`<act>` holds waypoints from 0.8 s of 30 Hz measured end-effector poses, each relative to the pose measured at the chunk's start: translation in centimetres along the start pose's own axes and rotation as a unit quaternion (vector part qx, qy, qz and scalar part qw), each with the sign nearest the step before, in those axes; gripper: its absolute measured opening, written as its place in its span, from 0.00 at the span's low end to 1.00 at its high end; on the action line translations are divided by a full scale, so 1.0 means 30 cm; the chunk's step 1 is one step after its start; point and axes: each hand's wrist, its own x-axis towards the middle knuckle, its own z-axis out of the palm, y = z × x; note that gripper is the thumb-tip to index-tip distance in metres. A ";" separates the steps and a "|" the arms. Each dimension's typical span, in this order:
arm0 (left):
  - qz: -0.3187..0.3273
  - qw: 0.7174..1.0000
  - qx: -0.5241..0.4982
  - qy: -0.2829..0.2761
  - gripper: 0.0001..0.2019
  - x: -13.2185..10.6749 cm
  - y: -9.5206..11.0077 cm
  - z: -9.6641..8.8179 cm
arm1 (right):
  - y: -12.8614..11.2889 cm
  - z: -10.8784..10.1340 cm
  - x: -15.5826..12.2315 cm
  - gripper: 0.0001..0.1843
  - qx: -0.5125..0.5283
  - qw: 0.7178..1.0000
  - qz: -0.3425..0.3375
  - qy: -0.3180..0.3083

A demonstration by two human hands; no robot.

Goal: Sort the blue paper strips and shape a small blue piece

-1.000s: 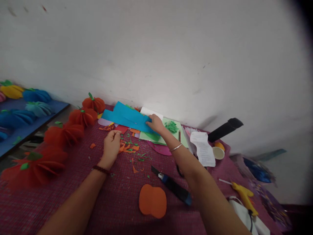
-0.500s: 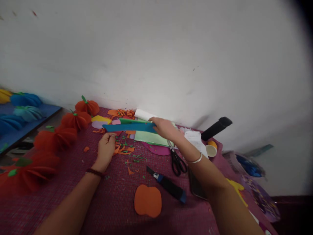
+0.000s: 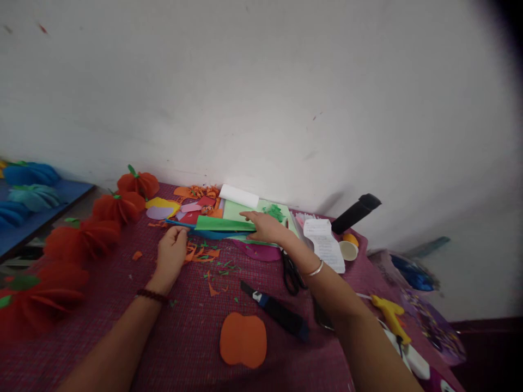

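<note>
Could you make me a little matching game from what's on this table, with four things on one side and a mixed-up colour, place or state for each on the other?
Things:
1. blue sheet
2. cutter knife
3. glue gun
4. paper roll

Descriptions:
A. yellow, at the right side of the scene
B. white, close to the wall
C. spans the gap between the left hand and the right hand
D. blade out, beside the orange cutout

Right pairs: 1-C, 2-D, 3-A, 4-B
</note>
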 end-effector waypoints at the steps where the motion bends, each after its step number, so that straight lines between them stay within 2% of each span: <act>1: -0.001 1.000 0.001 -0.002 0.09 0.000 0.000 0.000 | 0.006 0.001 -0.003 0.44 0.021 1.000 -0.001 -0.004; 3: -0.002 1.000 -0.001 -0.008 0.09 0.000 -0.001 -0.001 | 0.019 0.004 -0.007 0.42 0.089 0.996 -0.006 -0.012; 6: 0.005 1.000 0.009 -0.020 0.10 0.002 -0.001 -0.002 | 0.035 0.008 -0.006 0.29 0.159 0.987 -0.021 -0.008; 8: 0.013 0.999 0.025 -0.032 0.10 0.001 0.004 -0.001 | 0.039 0.013 0.001 0.20 0.127 0.992 -0.014 0.006; 10: 0.029 0.997 0.049 -0.051 0.09 0.000 0.009 0.001 | 0.036 0.018 0.010 0.17 0.057 0.997 0.029 0.032; 14: 0.101 0.981 0.128 -0.107 0.10 -0.007 0.001 0.009 | 0.010 0.026 0.017 0.24 -0.061 0.984 0.131 0.104; 16: 0.115 0.971 0.158 -0.136 0.09 -0.011 -0.010 0.012 | -0.009 0.027 0.007 0.32 -0.094 0.981 0.130 0.105; 19: 0.103 0.961 0.201 -0.162 0.09 -0.016 -0.022 0.015 | -0.039 0.029 -0.022 0.42 -0.117 0.985 0.094 0.080; 21: 0.104 0.953 0.232 -0.167 0.09 -0.017 -0.023 0.014 | -0.053 0.037 -0.042 0.39 -0.127 0.989 0.058 0.051; 24: 0.126 0.940 0.263 -0.178 0.10 -0.017 -0.019 0.012 | -0.055 0.061 -0.061 0.26 -0.148 0.989 0.015 0.008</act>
